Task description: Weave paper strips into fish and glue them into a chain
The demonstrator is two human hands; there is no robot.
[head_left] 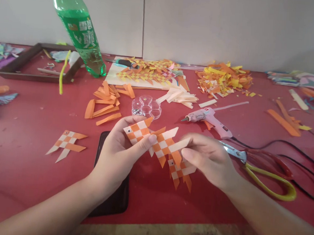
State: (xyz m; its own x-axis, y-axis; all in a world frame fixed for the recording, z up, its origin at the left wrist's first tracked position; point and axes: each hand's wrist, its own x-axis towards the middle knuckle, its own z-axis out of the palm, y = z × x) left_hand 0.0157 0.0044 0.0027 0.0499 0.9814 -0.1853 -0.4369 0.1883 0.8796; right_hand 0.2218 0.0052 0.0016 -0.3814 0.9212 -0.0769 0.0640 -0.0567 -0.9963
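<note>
My left hand point(123, 145) pinches a woven orange and white paper fish point(139, 130) with a small stuck-on eye, thumb on top. My right hand point(209, 158) grips more of these woven fish point(168, 147), one hanging lower point(181, 172). The fish overlap between both hands, held above the red table point(33, 165). A clear flower-shaped box point(146, 107) of small eyes sits just behind my hands. Another woven fish point(67, 143) lies flat to the left.
A pink glue gun point(208, 119) and yellow-handled scissors point(266, 176) lie to the right, with a black cord. Orange paper strips point(105, 104), a scrap pile point(223, 79), a green bottle point(80, 32), a wooden frame point(20, 63) and a dark phone point(112, 197) surround me.
</note>
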